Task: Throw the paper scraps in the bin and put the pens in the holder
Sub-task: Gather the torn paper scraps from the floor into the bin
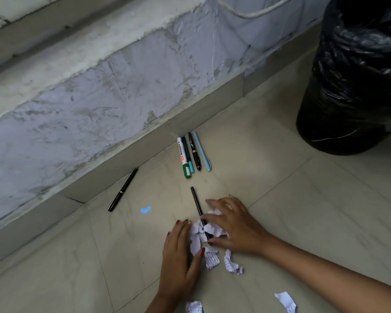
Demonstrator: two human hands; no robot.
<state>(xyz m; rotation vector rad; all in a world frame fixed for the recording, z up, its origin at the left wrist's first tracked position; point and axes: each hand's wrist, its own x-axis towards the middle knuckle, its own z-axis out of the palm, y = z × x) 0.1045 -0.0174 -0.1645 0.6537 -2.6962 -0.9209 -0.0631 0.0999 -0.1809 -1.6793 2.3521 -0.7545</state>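
A heap of white paper scraps (199, 236) lies on the tiled floor between my hands. My left hand (181, 256) presses against the heap's left side and my right hand (233, 227) cups it from the right, fingers spread. A dark pen (196, 201) pokes out of the heap toward the wall. More scraps lie nearby (232, 264), (286, 300), (194, 307). Several pens lie side by side (193, 153), including a white marker with a green cap (182, 157). Another black pen (123, 189) lies by the skirting. The black-lined bin (352, 86) stands at the upper right.
A grey-blue wall with a tiled skirting (122, 163) runs diagonally along the left. A small blue scrap (145, 209) lies on the floor left of my hands. No pen holder is in view.
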